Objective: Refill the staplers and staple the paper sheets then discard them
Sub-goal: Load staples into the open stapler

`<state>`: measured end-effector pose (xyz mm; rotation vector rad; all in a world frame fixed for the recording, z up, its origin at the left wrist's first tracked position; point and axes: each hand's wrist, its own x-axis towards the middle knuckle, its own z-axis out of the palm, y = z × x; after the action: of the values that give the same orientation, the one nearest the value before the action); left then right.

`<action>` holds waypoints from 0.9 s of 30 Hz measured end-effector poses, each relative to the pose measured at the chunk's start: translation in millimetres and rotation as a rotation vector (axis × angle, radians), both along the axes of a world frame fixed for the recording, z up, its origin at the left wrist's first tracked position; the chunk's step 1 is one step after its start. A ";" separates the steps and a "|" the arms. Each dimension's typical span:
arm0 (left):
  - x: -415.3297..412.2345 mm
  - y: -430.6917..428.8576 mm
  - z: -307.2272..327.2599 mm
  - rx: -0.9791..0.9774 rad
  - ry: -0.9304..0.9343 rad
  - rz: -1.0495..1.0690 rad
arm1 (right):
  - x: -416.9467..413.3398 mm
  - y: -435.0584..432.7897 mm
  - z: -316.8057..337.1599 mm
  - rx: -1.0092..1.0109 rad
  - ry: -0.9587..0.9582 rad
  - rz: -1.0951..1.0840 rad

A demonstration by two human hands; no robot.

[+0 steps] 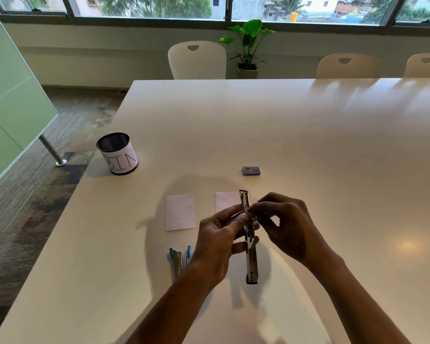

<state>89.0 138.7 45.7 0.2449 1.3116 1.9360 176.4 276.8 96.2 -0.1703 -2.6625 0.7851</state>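
Above the shiny white tabletop (pixel 283 132), the left hand (pixel 216 240) grips a long silver metal stapler (pixel 251 261); the right hand (pixel 292 227) pinches its middle. Behind stand white chairs (pixel 196 60).

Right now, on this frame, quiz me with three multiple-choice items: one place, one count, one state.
1. Where does the bin stand? A) near the table's left edge B) on the floor C) on a chair
2. How many paper sheets lie on the table? A) one B) two C) four
3. The chrome stapler is: A) closed, lying flat B) unfolded open, held up C) in the bin

1 A: it stands by that edge. 2 B: a second sheet lies right of the first. 3 B: left hand and right hand grip it, arms spread.
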 end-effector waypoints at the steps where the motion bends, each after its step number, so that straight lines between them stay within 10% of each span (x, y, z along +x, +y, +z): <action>1: 0.0 0.1 0.4 0.008 -0.002 -0.002 | 0.2 -0.9 0.8 0.042 -0.004 0.022; 15: 1.0 -2.5 -2.0 -0.020 0.008 -0.029 | -3.0 4.0 -0.5 -0.095 -0.066 -0.039; 27: 3.4 -1.2 0.3 -0.018 0.016 -0.046 | -13.3 10.0 -12.8 -0.770 -0.159 -0.198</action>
<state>92.4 137.5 46.0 0.2799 1.3219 1.8863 163.1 286.8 83.4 -0.6959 -2.2803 1.7356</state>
